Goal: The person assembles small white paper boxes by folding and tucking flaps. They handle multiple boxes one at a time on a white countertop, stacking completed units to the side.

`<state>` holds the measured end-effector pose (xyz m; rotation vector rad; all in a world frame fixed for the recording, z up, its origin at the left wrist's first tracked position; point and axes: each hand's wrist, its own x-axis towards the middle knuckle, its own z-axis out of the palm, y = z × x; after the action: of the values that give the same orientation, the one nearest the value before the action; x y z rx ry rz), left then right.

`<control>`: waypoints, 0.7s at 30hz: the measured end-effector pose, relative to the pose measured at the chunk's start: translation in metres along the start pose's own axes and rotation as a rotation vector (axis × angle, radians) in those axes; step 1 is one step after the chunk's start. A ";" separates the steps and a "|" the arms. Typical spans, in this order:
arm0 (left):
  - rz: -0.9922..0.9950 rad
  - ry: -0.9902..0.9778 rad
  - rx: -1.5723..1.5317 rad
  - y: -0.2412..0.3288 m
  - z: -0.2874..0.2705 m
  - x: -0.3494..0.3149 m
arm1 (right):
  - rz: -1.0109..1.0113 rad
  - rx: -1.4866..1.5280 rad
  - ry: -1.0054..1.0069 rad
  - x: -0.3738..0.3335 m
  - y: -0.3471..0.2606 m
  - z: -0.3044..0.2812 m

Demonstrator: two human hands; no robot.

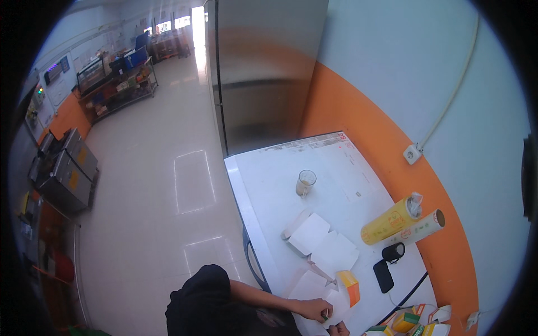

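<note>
My left hand (315,308) is closed at the table's near edge, its fingers pinching a small green-edged part of a paper box. Under and beside those fingers lies white card (336,302), and just beyond stands a yellow-and-orange box panel (348,287). My right hand (338,330) is curled close by, cut off by the lower edge, so what it grips is hidden. Farther up the table, two white paper boxes (311,233) (335,251) lie with their pale insides up. Another white card piece (307,285) rests nearer to me.
A glass mug (306,182) stands on the white table (269,185). Rightward are a yellow roll (389,222), a white roll (417,229), a black cylinder (393,253) and a black phone-like device (384,276) with a cable. Several coloured boxes (406,322) crowd the lower right. A steel fridge (263,73) stands behind.
</note>
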<state>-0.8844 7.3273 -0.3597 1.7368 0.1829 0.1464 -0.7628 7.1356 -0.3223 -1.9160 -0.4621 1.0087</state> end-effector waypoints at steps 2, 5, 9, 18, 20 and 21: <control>-0.077 -0.037 -0.074 -0.005 -0.003 -0.001 | -0.064 -0.148 0.004 0.008 0.024 0.001; -0.204 -0.081 -0.226 -0.007 -0.005 -0.003 | -0.170 -0.316 0.076 0.016 0.052 0.009; -0.214 -0.056 -0.420 -0.008 -0.004 -0.005 | -0.276 -0.365 0.135 0.016 0.060 0.013; -0.314 -0.171 -0.591 -0.008 -0.007 -0.006 | -0.315 -0.226 0.211 0.002 0.024 0.028; -0.304 -0.175 -0.631 -0.010 -0.005 -0.008 | -0.238 -0.150 0.245 -0.004 0.012 0.032; -0.312 -0.174 -0.640 -0.011 -0.004 -0.010 | -0.198 -0.112 0.261 -0.008 0.006 0.033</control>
<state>-0.8951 7.3308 -0.3696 1.0607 0.2454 -0.1625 -0.7943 7.1446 -0.3325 -2.0210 -0.5524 0.6066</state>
